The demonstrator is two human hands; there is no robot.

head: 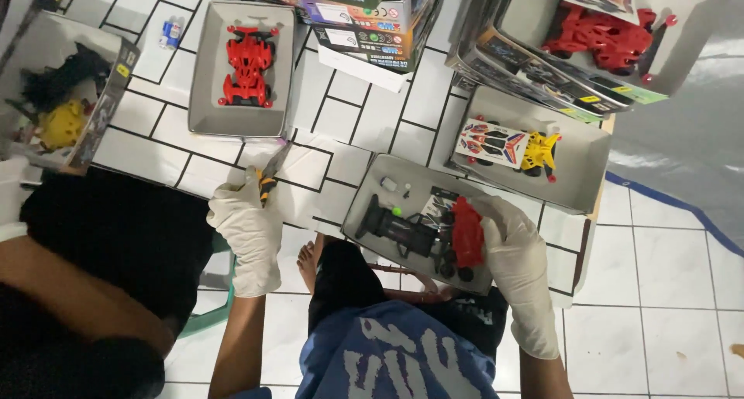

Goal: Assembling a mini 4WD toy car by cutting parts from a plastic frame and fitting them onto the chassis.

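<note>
Over the grey cardboard tray, we grip a glossy red plastic car shell.
Our gloved right hand closes around the shell (above the black chassis); our gloved left hand, well apart, pinches an orange-black tool.

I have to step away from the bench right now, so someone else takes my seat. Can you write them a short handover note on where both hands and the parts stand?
Left hand: gloved, grip closed on a small orange-and-black tool, over the table.
Right hand: gloved, holding a red car part at the near grey tray.
Black chassis lies in that tray with small loose parts.
Done: red car sits assembled in the far-left tray; a white-bodied car lies in the right tray.
Left: the red part is not yet seated on the chassis.
</note>
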